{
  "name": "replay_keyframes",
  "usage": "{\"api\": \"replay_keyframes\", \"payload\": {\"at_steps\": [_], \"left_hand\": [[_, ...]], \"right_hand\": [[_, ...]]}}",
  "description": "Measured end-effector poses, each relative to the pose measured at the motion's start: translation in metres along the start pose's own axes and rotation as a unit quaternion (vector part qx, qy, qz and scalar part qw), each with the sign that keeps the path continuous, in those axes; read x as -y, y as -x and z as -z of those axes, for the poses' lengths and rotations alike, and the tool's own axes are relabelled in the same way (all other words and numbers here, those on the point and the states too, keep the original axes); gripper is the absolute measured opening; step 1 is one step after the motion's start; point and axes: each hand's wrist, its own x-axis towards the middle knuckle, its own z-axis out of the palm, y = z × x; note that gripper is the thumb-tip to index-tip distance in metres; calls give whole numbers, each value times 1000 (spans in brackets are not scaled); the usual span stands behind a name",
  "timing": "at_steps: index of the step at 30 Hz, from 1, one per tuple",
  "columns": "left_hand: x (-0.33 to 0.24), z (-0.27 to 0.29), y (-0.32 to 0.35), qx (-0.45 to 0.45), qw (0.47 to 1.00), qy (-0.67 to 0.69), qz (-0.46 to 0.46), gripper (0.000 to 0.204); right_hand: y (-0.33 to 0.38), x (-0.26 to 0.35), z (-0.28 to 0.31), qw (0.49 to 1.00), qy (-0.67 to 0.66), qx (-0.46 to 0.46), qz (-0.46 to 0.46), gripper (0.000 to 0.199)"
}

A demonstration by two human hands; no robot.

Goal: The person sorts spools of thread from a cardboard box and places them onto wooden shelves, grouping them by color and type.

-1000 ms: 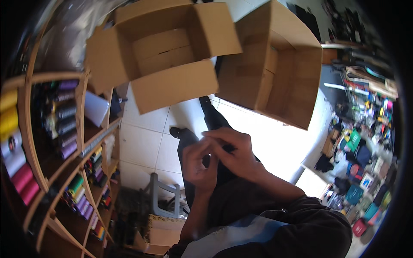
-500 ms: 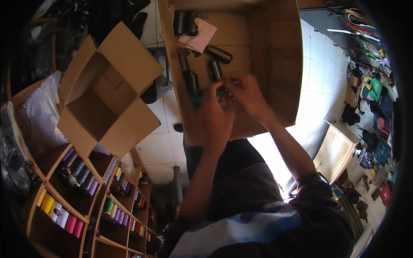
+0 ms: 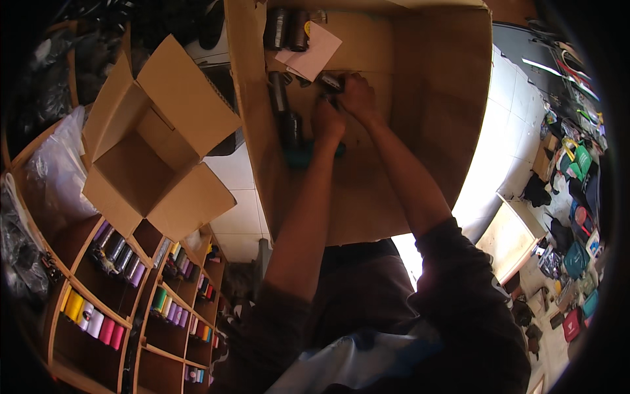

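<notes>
Both of my hands reach down into a large open cardboard box (image 3: 367, 217). My right hand (image 3: 359, 97) is closed on the end of a dark thread spool (image 3: 332, 82). Just nearer and to the left, my left hand (image 3: 327, 121) is closed on a second dark spool, mostly hidden by the fingers. Left of them, more dark spools (image 3: 291, 128) lie along the box's left wall, with a teal item (image 3: 299, 158) partly under my left wrist. Towards the far left corner, upright dark spools (image 3: 298, 33) stand beside a pale pink paper (image 3: 315, 51).
A smaller open cardboard box (image 3: 134, 174) sits at the left with its flaps spread. Below it, a wooden shelf (image 3: 92, 315) holds colourful thread spools. A clear plastic bag (image 3: 59, 164) lies beside it. Assorted goods (image 3: 574, 256) cover the floor at the right.
Both hands have moved deeper into the large box, away from my body. They have closed on the dark spools there. My view has shifted slightly.
</notes>
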Motion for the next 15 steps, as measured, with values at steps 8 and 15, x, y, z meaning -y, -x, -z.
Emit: {"api": "replay_keyframes", "payload": {"at_steps": [8,15], "left_hand": [[31,-11,-35,101,992,79,12,26],[-30,38,33,48,968,246,12,39]], "right_hand": [[5,-15,-21,990,-134,-16,25,47],[43,22,75,913,-403,19,-59,55]]}}
